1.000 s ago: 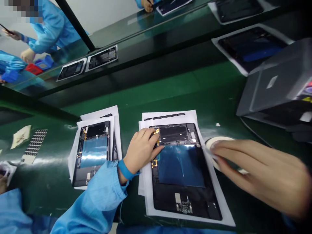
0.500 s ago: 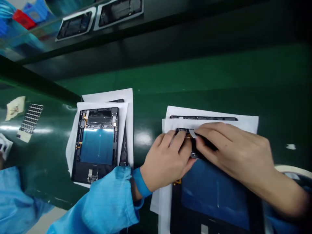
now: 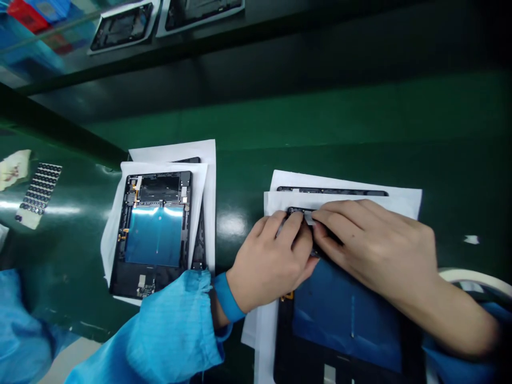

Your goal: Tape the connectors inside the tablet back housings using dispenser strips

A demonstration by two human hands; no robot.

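An opened tablet (image 3: 344, 314) with a blue inner panel lies on white paper (image 3: 352, 184) in front of me. Both my hands rest on its top left corner. My left hand (image 3: 272, 261) presses fingers down beside the edge. My right hand (image 3: 372, 245) pinches a small white tape strip (image 3: 310, 217) against the tablet's top edge. Another tablet's dark edge (image 3: 332, 190) shows beneath, on a second sheet.
A second opened tablet (image 3: 154, 234) on paper lies to the left, stacked over another. A sheet of small black pads (image 3: 38, 192) sits far left. A white tape roll (image 3: 476, 277) is at the right. More tablets (image 3: 122, 26) lie on the far conveyor.
A second ago my right hand was at the tape roll on the right; it came over to the tablet's top corner with a strip. My view tilted down and closer.
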